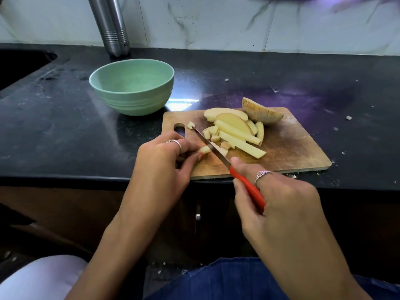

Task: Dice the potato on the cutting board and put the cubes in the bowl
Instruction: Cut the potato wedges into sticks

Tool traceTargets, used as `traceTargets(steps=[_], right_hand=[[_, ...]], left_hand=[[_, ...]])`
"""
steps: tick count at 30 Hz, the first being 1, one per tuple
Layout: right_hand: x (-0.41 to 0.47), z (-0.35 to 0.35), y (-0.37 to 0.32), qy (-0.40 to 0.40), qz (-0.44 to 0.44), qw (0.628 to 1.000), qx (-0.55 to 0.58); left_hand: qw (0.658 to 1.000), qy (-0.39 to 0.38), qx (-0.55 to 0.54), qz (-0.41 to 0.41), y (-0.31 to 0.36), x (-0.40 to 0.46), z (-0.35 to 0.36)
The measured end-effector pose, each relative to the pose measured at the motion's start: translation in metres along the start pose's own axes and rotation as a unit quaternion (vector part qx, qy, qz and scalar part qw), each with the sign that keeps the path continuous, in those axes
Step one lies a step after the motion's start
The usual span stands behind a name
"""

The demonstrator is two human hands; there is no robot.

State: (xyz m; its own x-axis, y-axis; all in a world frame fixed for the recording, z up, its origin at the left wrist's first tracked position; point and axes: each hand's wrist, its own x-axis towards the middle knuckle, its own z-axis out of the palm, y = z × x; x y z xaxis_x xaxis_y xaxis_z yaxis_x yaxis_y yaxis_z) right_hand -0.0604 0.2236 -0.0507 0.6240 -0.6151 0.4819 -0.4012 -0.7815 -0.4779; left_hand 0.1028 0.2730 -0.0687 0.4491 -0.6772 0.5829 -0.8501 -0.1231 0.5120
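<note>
Wooden cutting board [292,148] lies at the front edge of the dark table [65,126], carrying the potato in several stages of reduction. An uncut skin-on half [263,113] sits at the far side of the board; slices [225,114] and long sticks [240,139] lie stacked in the middle; a few finished cubes [211,135] are scattered near the handle slot. The green bowl [132,87] stands just beyond the board's left corner and shows no cubes inside.

Right hand [279,204] is wrapped round the red handle of the knife [218,152], forefinger extended toward the blade, the blade angled across the end of a stick. Left hand [160,156] pinches the small end piece [204,149] just left of the blade, fingertips close to the edge.

Assessment: dicing is under way and well short of complete; nothing has been transferred.

Handling: raw potato is judged firm and stiff, so sticks will hold shape under the blade, but cut faces are likely wet and starchy, hence slippery. Sticks are best steadied from above, with fingertips tucked back. Cubes are light and small; gathering them in a cupped hand, or sweeping them off the board edge into the bowl, seems more secure than picking them up singly. The rounded half may rock unless laid flat side down.
</note>
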Motion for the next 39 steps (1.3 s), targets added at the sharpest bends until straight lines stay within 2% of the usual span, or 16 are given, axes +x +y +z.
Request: traceTargets(steps=[12, 17, 22, 28, 39], right_hand=[[0.005, 0.01, -0.003, -0.053, 0.009, 0.998, -0.019], [0.01, 0.007, 0.002, -0.032, 0.004, 0.999, -0.02], [0.006, 0.002, 0.0, -0.001, -0.011, 1.0, -0.002], [-0.001, 0.004, -0.001, -0.021, -0.006, 1.0, -0.002], [0.012, 0.012, -0.002, -0.048, 0.012, 0.999, -0.014]], left_hand=[[0.999, -0.012, -0.031, -0.004, -0.001, 0.002, -0.001], [0.999, -0.023, -0.046, -0.011, -0.001, 0.001, -0.004], [0.995, -0.026, -0.081, -0.054, -0.001, 0.002, -0.005], [0.989, -0.023, -0.117, -0.082, -0.001, 0.002, -0.006], [0.993, -0.025, -0.102, -0.058, -0.001, 0.003, -0.007]])
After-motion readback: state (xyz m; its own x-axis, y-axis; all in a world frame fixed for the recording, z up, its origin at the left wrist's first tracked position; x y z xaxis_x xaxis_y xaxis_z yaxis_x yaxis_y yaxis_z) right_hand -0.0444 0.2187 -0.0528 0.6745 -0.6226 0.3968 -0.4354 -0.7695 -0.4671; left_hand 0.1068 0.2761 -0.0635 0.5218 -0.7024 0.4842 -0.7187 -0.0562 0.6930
